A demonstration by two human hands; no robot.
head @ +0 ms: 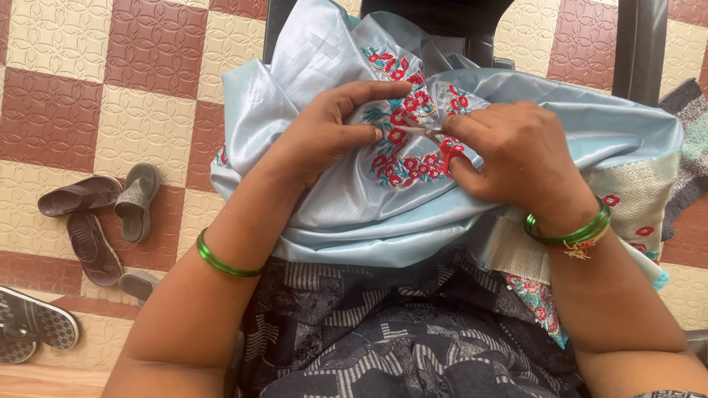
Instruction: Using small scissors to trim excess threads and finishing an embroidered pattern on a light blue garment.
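1. Pale blue cloth (383, 214) with red floral embroidery (404, 158), bunched on the lap at centre.
2. Small red-handled scissors (442, 147), blades on the embroidery.
3. Right hand (516, 155) closed round the scissors.
4. Left hand (332, 136) part curled, thumb and fingers pinching cloth taut.
5. Risk: slack cloth or a slip could nick stitches or the near fingertip.
6. Sandals (96, 214) on tiled floor (74, 88), left.
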